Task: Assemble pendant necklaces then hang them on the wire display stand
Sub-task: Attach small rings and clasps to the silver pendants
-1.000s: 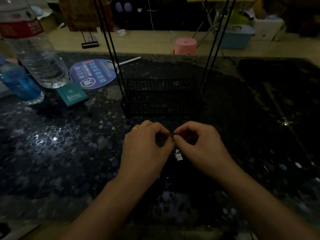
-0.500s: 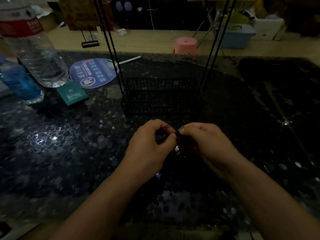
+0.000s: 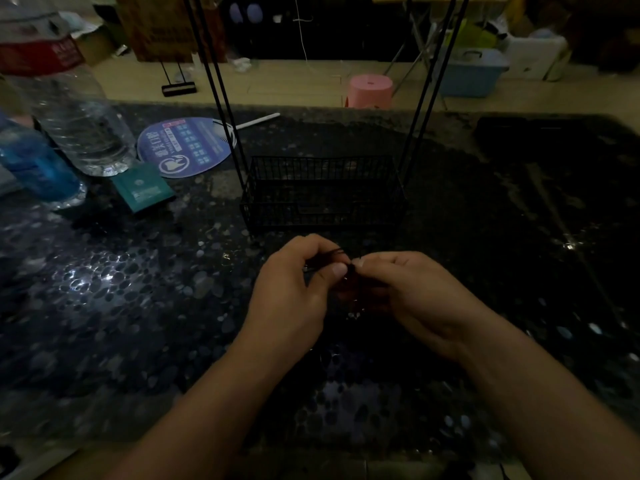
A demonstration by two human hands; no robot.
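Left hand point(image 3: 294, 292) and right hand point(image 3: 412, 296) fingers pinching dark cord point(image 3: 334, 252); fan point(image 3: 188, 147) print, red bottle label point(image 3: 41, 53) too blurred to read.

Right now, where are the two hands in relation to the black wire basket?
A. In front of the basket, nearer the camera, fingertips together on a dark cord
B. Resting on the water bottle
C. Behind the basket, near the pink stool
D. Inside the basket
A: the left hand and right hand meet on a dark cord over the table, nearer the camera than the basket.
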